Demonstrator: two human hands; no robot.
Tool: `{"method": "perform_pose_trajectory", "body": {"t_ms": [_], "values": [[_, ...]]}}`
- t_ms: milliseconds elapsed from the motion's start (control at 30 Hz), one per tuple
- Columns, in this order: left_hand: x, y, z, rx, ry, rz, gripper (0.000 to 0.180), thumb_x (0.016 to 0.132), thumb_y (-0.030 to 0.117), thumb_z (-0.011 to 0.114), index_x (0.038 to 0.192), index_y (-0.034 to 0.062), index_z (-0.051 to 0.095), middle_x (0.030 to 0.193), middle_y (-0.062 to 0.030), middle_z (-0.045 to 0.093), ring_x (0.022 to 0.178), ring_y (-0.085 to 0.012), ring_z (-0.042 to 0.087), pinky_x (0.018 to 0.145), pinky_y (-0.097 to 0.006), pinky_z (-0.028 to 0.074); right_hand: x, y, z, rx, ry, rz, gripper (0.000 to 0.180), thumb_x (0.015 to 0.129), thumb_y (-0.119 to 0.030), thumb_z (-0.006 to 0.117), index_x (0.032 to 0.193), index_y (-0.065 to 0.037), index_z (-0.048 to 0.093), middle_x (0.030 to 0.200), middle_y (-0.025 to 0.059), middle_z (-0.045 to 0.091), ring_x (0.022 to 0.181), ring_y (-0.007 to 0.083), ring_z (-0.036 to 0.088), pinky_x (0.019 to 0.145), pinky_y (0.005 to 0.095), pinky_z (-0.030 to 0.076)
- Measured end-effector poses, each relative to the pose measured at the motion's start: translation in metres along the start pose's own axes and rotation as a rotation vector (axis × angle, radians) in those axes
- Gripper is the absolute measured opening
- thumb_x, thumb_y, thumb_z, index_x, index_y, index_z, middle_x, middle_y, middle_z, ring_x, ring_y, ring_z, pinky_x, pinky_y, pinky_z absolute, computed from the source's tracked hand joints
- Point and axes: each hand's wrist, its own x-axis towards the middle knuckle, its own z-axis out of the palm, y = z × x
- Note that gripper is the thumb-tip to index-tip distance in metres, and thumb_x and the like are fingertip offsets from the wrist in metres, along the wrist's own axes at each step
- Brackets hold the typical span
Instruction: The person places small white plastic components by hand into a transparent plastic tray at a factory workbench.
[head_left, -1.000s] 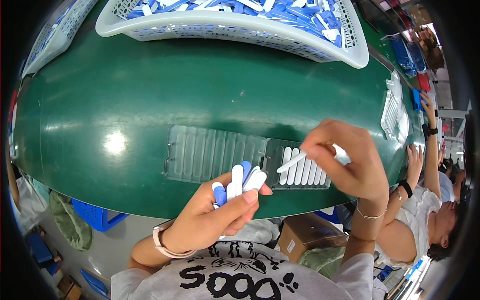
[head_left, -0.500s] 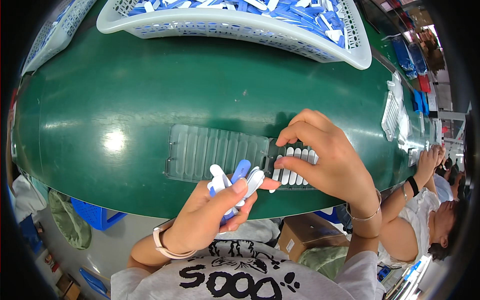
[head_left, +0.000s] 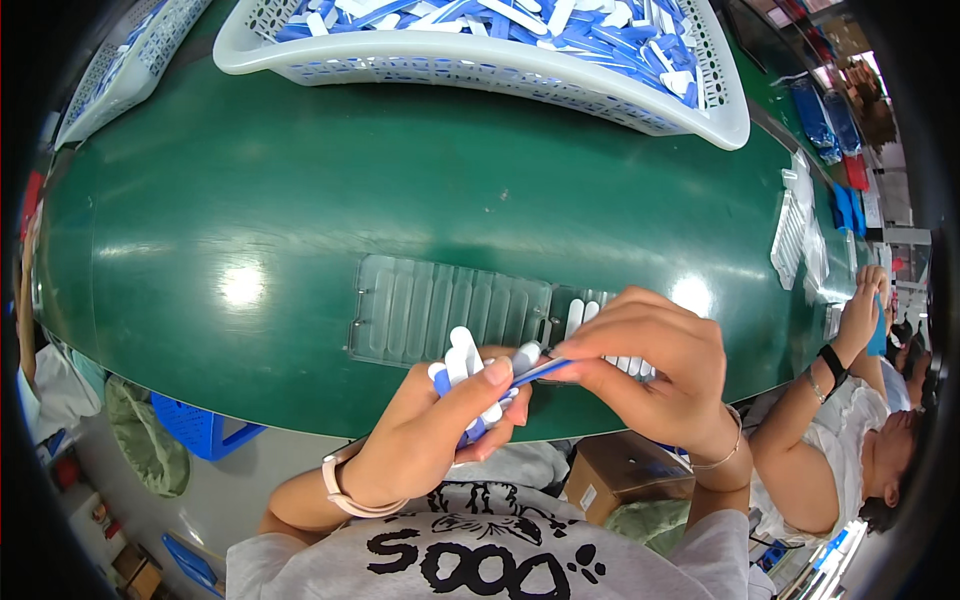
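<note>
My left hand (head_left: 430, 425) is closed around a bunch of small flat strips with rounded ends (head_left: 463, 354), white and blue, which look like nail files. Between my right hand's (head_left: 660, 360) thumb and forefinger is the end of one blue-edged nail file (head_left: 543, 371); its other end is at the bunch by my left thumb. Beneath and beyond my hands lies a clear plastic tray (head_left: 440, 305) with long slots, hinged to a second half. White nail files (head_left: 582, 314) lie side by side in that right half, partly hidden by my right hand.
A white perforated basket (head_left: 480, 66) full of blue and white strips stands at the far side of the green table (head_left: 300, 190). Another basket (head_left: 125, 95) is at the far left. More clear trays (head_left: 788, 235) lie to the right, near a co-worker's arm (head_left: 815, 385).
My right hand has come down and left from above the tray's filled half to the bunch, where its fingers now pinch a nail file. The left hand stays closed on the bunch.
</note>
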Motion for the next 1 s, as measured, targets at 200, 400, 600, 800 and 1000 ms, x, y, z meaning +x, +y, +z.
{"method": "perform_pose_trajectory", "body": {"t_ms": [200, 400, 600, 800, 1000], "values": [[-0.002, -0.003, 0.006, 0.075, 0.047, 0.014, 0.033, 0.098, 0.027, 0.046, 0.079, 0.0023, 0.056, 0.054, 0.002, 0.045, 0.047, -0.0035, 0.037, 0.044, -0.021, 0.028, 0.001, 0.001, -0.002, -0.009, -0.086, 0.047, 0.018, 0.074, -0.003, 0.071, 0.092, -0.001, 0.068, 0.08, 0.0081, 0.066, 0.067, 0.0202, 0.06, 0.061, 0.0306, 0.047], [-0.014, -0.003, -0.004, 0.184, -0.033, 0.053, 0.033, 0.098, 0.024, 0.044, 0.081, 0.001, 0.06, 0.058, 0.0018, 0.05, 0.047, -0.0032, 0.04, 0.044, -0.021, 0.031, -0.004, -0.022, 0.016, 0.132, -0.057, 0.248, 0.02, 0.076, -0.002, 0.07, 0.095, 0.001, 0.066, 0.078, 0.0088, 0.064, 0.067, 0.0185, 0.059, 0.061, 0.0297, 0.047], [-0.024, -0.005, -0.002, 0.254, -0.088, 0.062, 0.028, 0.098, 0.021, 0.044, 0.106, -0.0022, 0.058, 0.069, -0.0009, 0.06, 0.049, -0.003, 0.043, 0.046, -0.019, 0.035, -0.039, -0.029, 0.03, 0.117, 0.001, 0.25, 0.029, 0.078, -0.009, 0.07, 0.105, -0.001, 0.062, 0.091, 0.0107, 0.062, 0.081, 0.023, 0.059, 0.068, 0.0321, 0.047], [-0.029, 0.003, -0.006, 0.175, 0.004, 0.095, 0.025, 0.098, 0.017, 0.042, 0.116, -0.0002, 0.043, 0.072, -0.0068, 0.06, 0.049, -0.0037, 0.042, 0.044, -0.018, 0.034, -0.028, -0.026, 0.001, -0.599, -0.177, 0.229, 0.071, 0.073, -0.029, 0.071, 0.132, -0.001, 0.042, 0.119, 0.0105, 0.053, 0.109, 0.0263, 0.046, 0.089, 0.0447, 0.029], [-0.026, -0.001, 0.0, 0.18, -0.009, 0.142, 0.027, 0.096, 0.019, 0.046, 0.112, -0.0033, 0.045, 0.078, -0.0136, 0.062, 0.048, -0.0069, 0.043, 0.045, -0.021, 0.034, -0.046, -0.016, -0.04, -0.916, -0.19, 0.343, 0.064, 0.078, -0.023, 0.066, 0.132, 0.0, 0.042, 0.115, 0.0096, 0.056, 0.107, 0.0254, 0.048, 0.094, 0.0462, 0.025]]}}
